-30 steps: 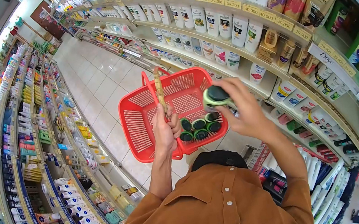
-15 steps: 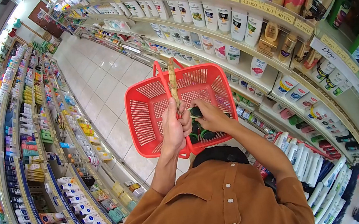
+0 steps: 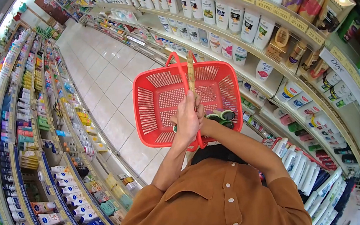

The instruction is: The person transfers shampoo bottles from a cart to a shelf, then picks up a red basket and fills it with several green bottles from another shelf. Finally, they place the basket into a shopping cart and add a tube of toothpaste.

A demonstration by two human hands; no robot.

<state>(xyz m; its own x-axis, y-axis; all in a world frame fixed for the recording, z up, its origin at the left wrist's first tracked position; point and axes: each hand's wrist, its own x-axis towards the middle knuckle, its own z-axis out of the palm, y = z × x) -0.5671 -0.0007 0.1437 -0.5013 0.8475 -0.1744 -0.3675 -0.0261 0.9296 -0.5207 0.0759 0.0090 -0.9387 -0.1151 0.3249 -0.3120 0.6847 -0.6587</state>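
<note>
My left hand [image 3: 188, 118] is closed around the red handle of a plastic shopping basket [image 3: 144, 113], held in front of my body. A mottled yellow-brown, stick-like length [image 3: 191, 72] rises beside the handle, its lower end at my left fingers. My right hand [image 3: 207, 127] reaches across the basket's near side, beneath and behind my left hand, and most of its fingers are hidden there. Dark bottles with green and pale bands [image 3: 223, 116] lie in the near right corner of the basket, just right of my right wrist.
To the right, a shelf [image 3: 243, 39] carries rows of shampoo bottles [image 3: 249, 26] above price tags. Tubes and bottles fill the left shelves [image 3: 68, 188]. Between them a tiled aisle [image 3: 103, 72] runs ahead. More white bottles [image 3: 309, 163] stand low at my right side.
My right hand has moved left from the dark bottles to beneath my left hand, and its dark object is out of sight. The basket sits farther right in view; my left hand keeps its grip.
</note>
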